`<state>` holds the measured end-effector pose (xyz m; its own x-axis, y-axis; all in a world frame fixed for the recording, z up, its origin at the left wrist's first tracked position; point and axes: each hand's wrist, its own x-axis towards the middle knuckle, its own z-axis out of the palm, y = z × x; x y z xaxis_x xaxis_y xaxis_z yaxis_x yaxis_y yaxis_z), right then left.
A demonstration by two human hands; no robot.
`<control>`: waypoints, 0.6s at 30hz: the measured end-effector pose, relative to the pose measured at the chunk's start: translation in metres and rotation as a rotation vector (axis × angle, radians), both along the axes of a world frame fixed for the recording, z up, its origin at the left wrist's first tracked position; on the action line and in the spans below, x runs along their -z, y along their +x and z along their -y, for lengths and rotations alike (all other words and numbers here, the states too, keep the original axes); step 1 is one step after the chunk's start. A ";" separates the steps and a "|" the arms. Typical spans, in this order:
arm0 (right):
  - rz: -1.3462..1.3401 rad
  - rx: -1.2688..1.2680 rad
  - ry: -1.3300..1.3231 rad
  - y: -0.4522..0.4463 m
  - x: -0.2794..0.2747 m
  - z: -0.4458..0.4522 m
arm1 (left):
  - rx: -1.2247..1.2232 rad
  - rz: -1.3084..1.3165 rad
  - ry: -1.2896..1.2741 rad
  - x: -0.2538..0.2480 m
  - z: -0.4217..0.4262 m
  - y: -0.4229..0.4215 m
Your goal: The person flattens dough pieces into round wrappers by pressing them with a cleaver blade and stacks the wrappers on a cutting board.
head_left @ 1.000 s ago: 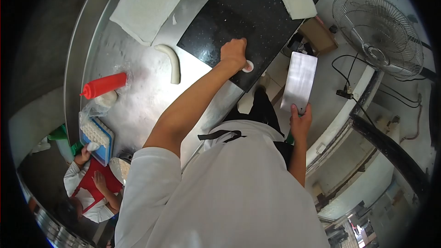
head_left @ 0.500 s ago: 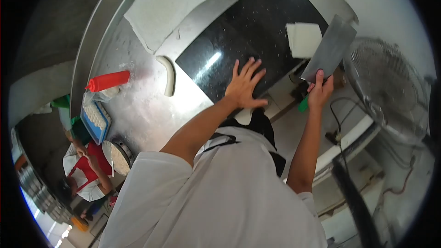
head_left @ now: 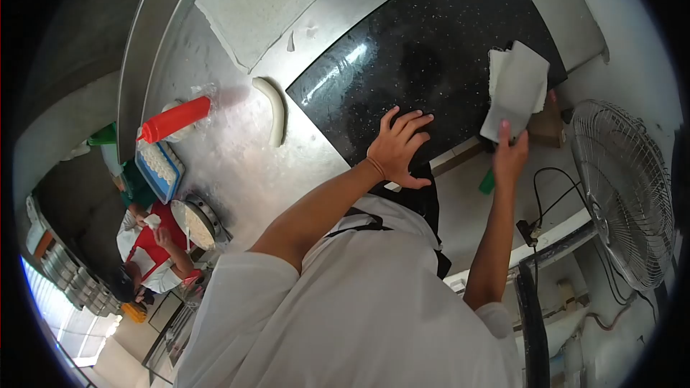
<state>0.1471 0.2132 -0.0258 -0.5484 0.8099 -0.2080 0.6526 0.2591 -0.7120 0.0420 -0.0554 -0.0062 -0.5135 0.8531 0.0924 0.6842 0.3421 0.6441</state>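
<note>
Cleaver (head_left: 516, 90) gripped in right hand (head_left: 509, 155), left hand (head_left: 398, 148) empty, splayed over black board (head_left: 445, 50)

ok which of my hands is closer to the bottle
Left: your left hand is spread at the edge of the board, between the bottle and your right hand, which holds a cleaver farther away.

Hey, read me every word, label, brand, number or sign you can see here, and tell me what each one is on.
No text can be read in this view.
Cleaver, red bottle and black board: no lettering I can make out.
Fan: any marking is too small or blurred to read.
</note>
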 end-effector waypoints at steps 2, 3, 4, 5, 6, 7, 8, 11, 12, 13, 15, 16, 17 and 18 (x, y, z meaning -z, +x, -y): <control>-0.115 0.108 -0.156 0.010 -0.028 0.020 | -0.016 -0.024 0.034 -0.004 -0.002 -0.005; -0.111 0.135 -0.201 0.015 -0.043 0.029 | -0.018 -0.031 0.053 -0.005 -0.001 -0.002; -0.132 0.167 -0.233 0.015 -0.058 0.036 | -0.026 -0.032 0.062 -0.003 -0.001 -0.004; -0.153 0.205 -0.259 0.021 -0.069 0.047 | -0.029 -0.029 0.077 -0.001 0.000 -0.003; -0.124 0.207 -0.233 0.034 -0.075 0.060 | -0.026 -0.023 0.095 0.001 0.000 -0.001; -0.097 0.215 -0.202 0.050 -0.080 0.073 | -0.043 0.005 0.140 0.002 0.001 -0.001; -0.060 0.217 -0.175 0.065 -0.084 0.086 | -0.067 0.044 0.179 0.004 0.001 -0.001; -0.138 0.340 -0.234 0.125 -0.085 0.150 | -0.152 0.540 0.192 0.021 0.002 -0.024; -0.070 0.361 -0.252 0.147 -0.082 0.173 | -0.313 0.601 0.279 0.000 -0.008 -0.031; -0.012 0.372 -0.268 0.165 -0.078 0.189 | -0.484 0.653 0.370 -0.018 -0.018 -0.033; 0.104 0.341 -0.276 0.186 -0.069 0.214 | -0.263 0.046 0.207 -0.011 0.003 0.000; 0.162 0.304 -0.267 0.191 -0.065 0.224 | -0.154 -0.266 0.130 -0.009 0.012 0.011; 0.218 0.257 -0.256 0.193 -0.063 0.227 | -0.148 -0.228 0.136 -0.006 0.013 0.013; 0.137 0.206 -0.181 0.187 -0.063 0.233 | -0.140 -0.205 0.149 -0.004 0.010 0.005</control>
